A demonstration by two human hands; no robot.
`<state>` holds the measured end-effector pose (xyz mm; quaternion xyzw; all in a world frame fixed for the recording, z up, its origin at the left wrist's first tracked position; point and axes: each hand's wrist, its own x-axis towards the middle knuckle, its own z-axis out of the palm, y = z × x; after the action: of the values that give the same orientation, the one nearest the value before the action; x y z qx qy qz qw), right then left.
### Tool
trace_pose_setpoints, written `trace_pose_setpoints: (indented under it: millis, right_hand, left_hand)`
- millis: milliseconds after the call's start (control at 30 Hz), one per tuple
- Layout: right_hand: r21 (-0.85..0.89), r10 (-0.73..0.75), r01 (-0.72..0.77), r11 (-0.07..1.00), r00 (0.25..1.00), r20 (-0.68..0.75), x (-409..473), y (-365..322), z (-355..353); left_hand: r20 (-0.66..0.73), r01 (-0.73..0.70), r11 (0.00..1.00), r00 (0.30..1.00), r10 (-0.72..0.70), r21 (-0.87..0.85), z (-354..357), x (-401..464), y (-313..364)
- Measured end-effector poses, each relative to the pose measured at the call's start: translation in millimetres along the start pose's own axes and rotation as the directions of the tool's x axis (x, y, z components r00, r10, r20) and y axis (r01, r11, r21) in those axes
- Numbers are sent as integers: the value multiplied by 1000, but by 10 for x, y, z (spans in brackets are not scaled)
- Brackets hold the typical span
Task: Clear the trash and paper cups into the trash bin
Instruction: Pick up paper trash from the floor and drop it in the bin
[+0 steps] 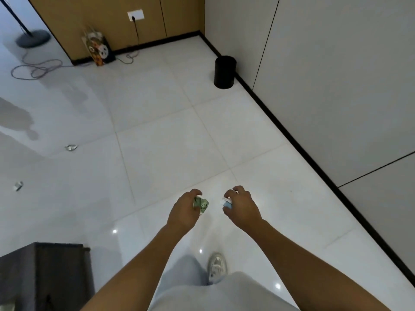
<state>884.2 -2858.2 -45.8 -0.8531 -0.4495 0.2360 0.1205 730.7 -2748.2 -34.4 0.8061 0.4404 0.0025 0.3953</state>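
Both arms reach out over the white tiled floor (157, 122) at lower center of the frame. The left hand (184, 212) has its fingers curled around a crumpled green wrapper (201, 204), which sticks out on the thumb side. The right hand (241, 204) pinches a small scrap of white and pale blue trash (226, 203) between thumb and curled fingers. The 2 hands are near each other but apart, held above the floor.

The black trash bin (224, 71) stands upright in the upper right of center, just beside the dark baseboard of the grey panelled wall (336, 86), well apart from the hands. 2 more bits of litter lie on the tiles at the left: a crumpled silvery piece (71, 147) at mid-left and a small whitish piece (18, 186) lower, near the left edge.

In the upper left, a patterned gift bag (98, 48) leans against the wood-toned wall, below a white socket (135, 15) with a black cord plugged in. A loose grey cable (36, 68) loops over the floor near a round black stand base (33, 38). A dark cabinet corner (45, 272) fills the lower left. At the bottom, light grey trousers and 1 white sneaker (216, 267) show.
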Motion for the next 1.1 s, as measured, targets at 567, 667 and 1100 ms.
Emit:
trace_pose_setpoints:
  millis: [567, 667, 1100]
  right_hand:
    - [-67, -12, 12, 998, 1000, 2, 3997, 61, -1315]
    - [-79, -20, 21, 997, 1000, 14, 4531, 65, -1572]
    - [-65, -37, 36, 997, 999, -2, 7434, 776, -2777]
  left_hand:
    - [51, -44, 997, 998, 41, 63, -1076, 4081, 814]
    - [68, -59, 996, 996, 54, 66, -1272, 4673, 1039]
    - [68, -79, 992, 995, 72, 102, -1617, 7652, 2229]
